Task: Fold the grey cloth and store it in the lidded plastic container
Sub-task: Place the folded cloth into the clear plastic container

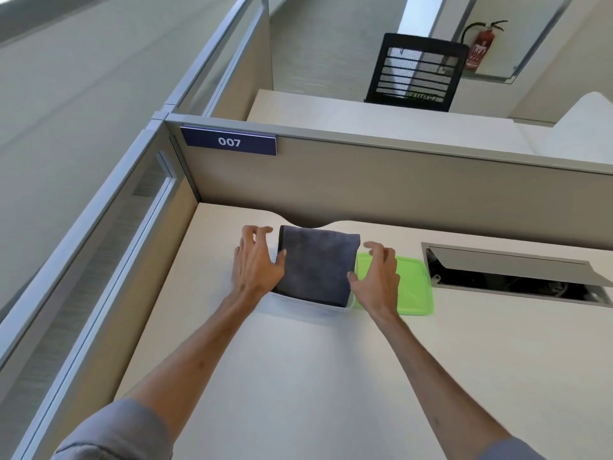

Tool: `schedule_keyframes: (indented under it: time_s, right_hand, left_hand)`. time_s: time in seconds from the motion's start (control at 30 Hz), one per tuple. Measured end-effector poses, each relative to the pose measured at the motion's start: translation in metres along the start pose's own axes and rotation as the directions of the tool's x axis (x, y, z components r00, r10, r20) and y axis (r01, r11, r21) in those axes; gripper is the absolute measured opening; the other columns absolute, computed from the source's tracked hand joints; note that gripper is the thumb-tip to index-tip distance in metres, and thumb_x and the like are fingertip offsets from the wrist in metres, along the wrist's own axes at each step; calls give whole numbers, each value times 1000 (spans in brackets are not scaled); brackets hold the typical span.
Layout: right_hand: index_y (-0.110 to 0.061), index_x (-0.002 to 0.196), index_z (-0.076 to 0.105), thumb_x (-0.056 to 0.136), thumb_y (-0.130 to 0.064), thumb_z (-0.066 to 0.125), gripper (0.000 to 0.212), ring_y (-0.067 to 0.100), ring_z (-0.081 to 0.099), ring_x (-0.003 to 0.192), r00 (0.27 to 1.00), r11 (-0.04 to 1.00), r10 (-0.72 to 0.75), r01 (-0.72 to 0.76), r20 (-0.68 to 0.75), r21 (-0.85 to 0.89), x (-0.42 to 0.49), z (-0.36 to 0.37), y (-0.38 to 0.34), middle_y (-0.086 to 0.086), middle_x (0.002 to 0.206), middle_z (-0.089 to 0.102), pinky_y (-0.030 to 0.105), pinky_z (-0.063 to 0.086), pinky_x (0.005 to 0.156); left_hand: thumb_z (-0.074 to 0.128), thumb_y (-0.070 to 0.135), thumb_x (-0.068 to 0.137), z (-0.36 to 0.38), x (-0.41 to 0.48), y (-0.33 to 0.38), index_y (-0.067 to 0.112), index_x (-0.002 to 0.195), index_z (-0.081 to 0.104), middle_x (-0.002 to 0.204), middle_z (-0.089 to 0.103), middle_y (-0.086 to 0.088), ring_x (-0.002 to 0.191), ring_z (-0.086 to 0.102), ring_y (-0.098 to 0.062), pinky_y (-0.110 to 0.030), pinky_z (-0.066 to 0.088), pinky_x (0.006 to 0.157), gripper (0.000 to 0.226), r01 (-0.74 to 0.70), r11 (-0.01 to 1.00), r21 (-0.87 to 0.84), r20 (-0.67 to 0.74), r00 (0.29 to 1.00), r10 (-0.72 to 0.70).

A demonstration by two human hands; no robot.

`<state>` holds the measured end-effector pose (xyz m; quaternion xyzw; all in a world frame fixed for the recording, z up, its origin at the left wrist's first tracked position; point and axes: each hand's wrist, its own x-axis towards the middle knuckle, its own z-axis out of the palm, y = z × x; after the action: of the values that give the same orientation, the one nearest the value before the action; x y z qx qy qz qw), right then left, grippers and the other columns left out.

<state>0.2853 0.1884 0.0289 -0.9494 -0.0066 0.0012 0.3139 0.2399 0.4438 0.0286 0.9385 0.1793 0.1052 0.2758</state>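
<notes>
At a cubicle desk, I settle the folded grey cloth into the clear plastic container, whose near rim shows just below the cloth's front edge. My left hand is spread open at the cloth's left side, thumb touching its edge, gripping nothing; my right hand is likewise open, fingers curled loosely, thumb at the cloth's right edge. The green lid lies flat on the desk just to the right of the container, partly under my right hand. The fold looks done; the cloth seems to sit high, so the sound way on, as I judge it, is to press its edges down evenly below the rim before reaching for the lid.
</notes>
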Motion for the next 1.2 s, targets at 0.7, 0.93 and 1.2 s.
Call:
schedule_keyframes:
  time_s: [0.7, 0.93, 1.2]
  right_hand:
    - [-11, 114, 73, 80, 0, 66, 37, 33, 61, 103, 788, 576, -585, 572, 195, -584, 15, 18, 0, 7, 114, 64, 43, 51, 89]
    - [-12, 128, 64, 71, 10, 69, 61, 34, 60, 101, 822, 661, -527, 557, 217, -503, 18, 14, -7, 8, 121, 63, 43, 54, 87]
    - [-13, 98, 76, 83, 3, 62, 26, 35, 64, 100, 817, 666, -512, 572, 265, -478, 15, 17, -8, 9, 110, 66, 43, 50, 93]
  left_hand:
    - [67, 18, 104, 13, 4, 3, 20, 139, 70, 141, 72, 0, 129, 67, -29, -42, 54, 103, 35, -572, 731, 372, 224, 820, 527]
    - [71, 7, 96, 14, 1, 4, 18, 139, 63, 133, 67, -3, 112, 66, -29, -38, 56, 93, 45, -511, 773, 376, 177, 858, 481]
    - [66, 21, 107, 20, -7, 0, 21, 144, 63, 148, 63, 0, 136, 61, -27, -38, 51, 112, 37, -507, 794, 336, 227, 861, 454]
